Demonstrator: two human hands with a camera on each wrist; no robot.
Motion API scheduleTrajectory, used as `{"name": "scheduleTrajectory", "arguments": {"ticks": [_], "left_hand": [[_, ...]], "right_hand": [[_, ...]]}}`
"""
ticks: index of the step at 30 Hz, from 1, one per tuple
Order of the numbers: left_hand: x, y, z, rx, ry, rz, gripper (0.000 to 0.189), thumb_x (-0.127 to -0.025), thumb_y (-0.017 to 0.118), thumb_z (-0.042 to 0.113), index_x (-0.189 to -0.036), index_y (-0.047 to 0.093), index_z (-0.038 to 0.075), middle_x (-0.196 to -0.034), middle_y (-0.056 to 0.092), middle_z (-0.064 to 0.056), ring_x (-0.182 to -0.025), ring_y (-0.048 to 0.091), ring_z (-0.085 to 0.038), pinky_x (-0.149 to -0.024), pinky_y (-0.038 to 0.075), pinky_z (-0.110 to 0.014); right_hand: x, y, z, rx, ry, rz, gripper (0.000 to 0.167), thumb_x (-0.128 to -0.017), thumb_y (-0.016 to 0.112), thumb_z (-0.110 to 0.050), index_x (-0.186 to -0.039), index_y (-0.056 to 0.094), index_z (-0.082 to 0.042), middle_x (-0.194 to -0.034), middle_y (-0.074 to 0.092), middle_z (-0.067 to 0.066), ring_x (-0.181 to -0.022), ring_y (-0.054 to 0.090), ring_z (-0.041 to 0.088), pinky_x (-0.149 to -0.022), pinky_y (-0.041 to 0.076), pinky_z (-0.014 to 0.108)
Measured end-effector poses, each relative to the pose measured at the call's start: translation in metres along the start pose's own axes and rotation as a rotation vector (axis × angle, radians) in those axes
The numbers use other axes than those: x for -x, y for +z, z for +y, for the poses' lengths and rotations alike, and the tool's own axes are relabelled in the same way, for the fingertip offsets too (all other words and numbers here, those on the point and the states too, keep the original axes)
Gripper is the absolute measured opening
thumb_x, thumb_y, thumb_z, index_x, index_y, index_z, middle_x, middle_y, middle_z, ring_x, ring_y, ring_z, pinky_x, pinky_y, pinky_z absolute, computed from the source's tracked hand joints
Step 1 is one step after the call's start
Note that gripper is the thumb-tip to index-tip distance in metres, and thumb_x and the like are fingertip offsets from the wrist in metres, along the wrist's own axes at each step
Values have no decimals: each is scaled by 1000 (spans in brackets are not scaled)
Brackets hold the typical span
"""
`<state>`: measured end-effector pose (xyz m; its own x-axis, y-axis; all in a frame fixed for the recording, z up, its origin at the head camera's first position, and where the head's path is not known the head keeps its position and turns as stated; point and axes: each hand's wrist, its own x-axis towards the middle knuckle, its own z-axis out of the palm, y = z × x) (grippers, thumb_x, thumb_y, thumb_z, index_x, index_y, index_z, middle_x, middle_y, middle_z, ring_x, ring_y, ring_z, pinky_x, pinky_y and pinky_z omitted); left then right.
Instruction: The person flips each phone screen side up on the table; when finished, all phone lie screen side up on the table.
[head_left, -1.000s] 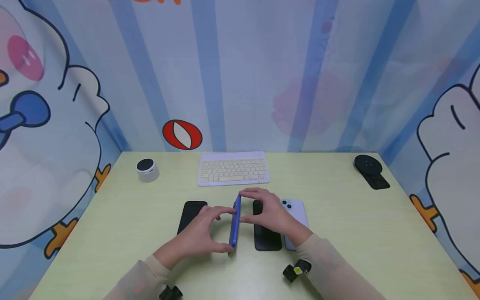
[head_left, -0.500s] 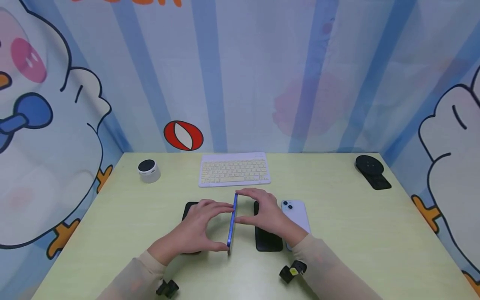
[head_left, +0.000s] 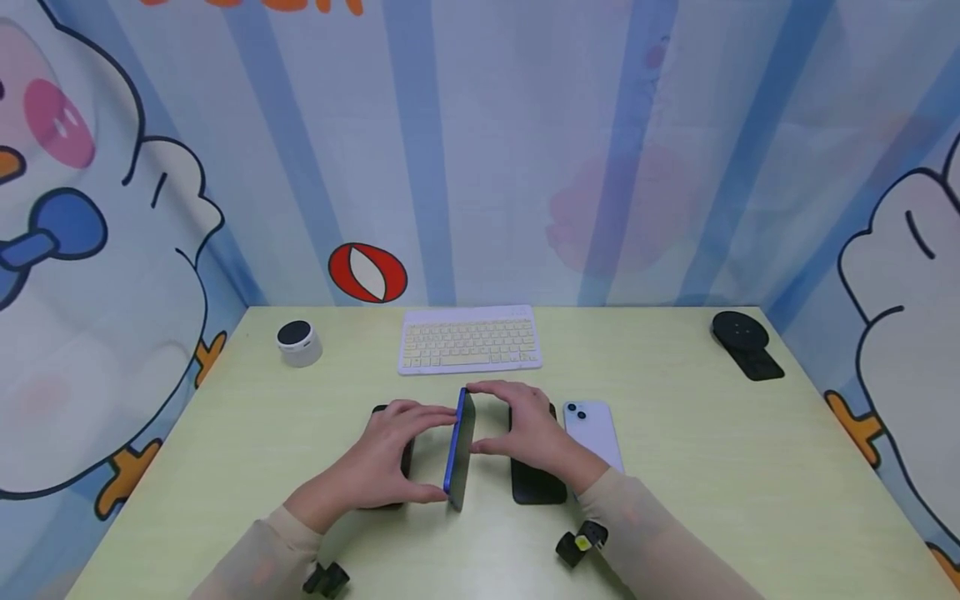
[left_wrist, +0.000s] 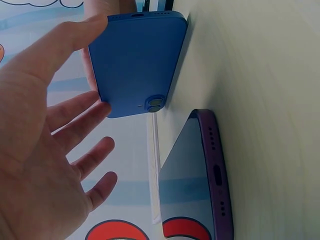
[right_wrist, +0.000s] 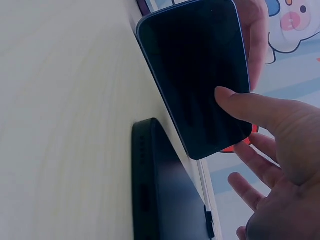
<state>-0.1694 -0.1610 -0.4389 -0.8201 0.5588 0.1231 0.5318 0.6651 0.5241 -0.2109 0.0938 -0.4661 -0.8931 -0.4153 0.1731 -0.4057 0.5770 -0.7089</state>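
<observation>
Backdrop (head_left: 510,125): pale cloth with blue stripes and cartoon figures, behind a light yellow-green desk (head_left: 675,417). At the desk's far edge, centre, a lilac keyboard (head_left: 471,340); a small white cylinder with a black top (head_left: 299,344) at far left; a black disc-shaped device (head_left: 742,333) at far right. Blue phone (head_left: 461,454) is near the desk's middle, on its long side and slightly tilted, dark screen toward the right, blue back with two lenses toward the left; whether its lower edge touches the desk cannot be told. Left hand (head_left: 378,454) is clamped on the blue phone, thumb at the near end, fingertips farther along the upper edge. Right hand (head_left: 531,425) is also clamped on it, thumb against the screen, forefinger at the far end. Beside the left hand, partly covered by it: a purple-edged phone (left_wrist: 222,185), screen up. Under the right hand, a black phone (head_left: 537,485); just beside that, a pale lilac phone (head_left: 592,429), lens side up.
</observation>
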Motion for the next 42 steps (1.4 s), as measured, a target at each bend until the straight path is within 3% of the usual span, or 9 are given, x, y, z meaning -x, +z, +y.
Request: {"name": "scheduleTrajectory", "arguments": {"ticks": [8, 13, 17, 24, 30, 42], "left_hand": [[5, 2, -8, 39, -13, 12, 87, -72, 94, 46, -148, 56, 31, -153, 54, 8, -140, 41, -28, -110, 31, -66], [9, 3, -15, 53, -27, 32, 87, -70, 95, 45, -147, 56, 32, -151, 56, 8, -141, 40, -27, -110, 32, -64], [12, 3, -17, 44, -28, 41, 87, -69, 96, 44, -146, 57, 30, -150, 56, 7, -141, 41, -27, -109, 34, -61], [11, 7, -19, -58, -67, 32, 86, -66, 96, 44, -140, 61, 21, -141, 63, 4, -132, 47, -25, -103, 38, -55], [7, 17, -19, -137, -116, 12, 89, -61, 98, 45, -137, 62, 16, -138, 64, 0, -131, 47, -26, -102, 32, -56], [0, 27, -12, -273, -97, -30, 88, -58, 95, 48, -132, 66, 12, -136, 63, -6, -128, 47, -31, -99, 37, -54]], "right_hand": [[-2, 5, 6, 66, 36, -55, 82, -71, 96, -24, -145, 60, -26, -143, 65, -3, -137, 52, 28, -117, 17, 65], [-3, 8, 10, 118, 51, -104, 81, -72, 96, -25, -145, 60, -24, -135, 69, -3, -133, 51, 27, -117, 13, 66], [-4, 9, 10, 142, 53, -120, 80, -71, 96, -26, -143, 62, -23, -138, 67, -2, -134, 51, 29, -116, 13, 66], [-5, 5, 11, 204, 68, -152, 77, -72, 95, -31, -142, 63, -26, -142, 62, 2, -137, 51, 30, -117, 16, 68], [-8, -1, 15, 225, 71, -195, 76, -74, 94, -32, -143, 64, -25, -144, 58, 4, -139, 48, 30, -120, 12, 68], [-9, -8, 19, 241, 34, -222, 77, -73, 94, -33, -142, 65, -18, -143, 59, 3, -140, 48, 30, -119, 14, 70]]}}
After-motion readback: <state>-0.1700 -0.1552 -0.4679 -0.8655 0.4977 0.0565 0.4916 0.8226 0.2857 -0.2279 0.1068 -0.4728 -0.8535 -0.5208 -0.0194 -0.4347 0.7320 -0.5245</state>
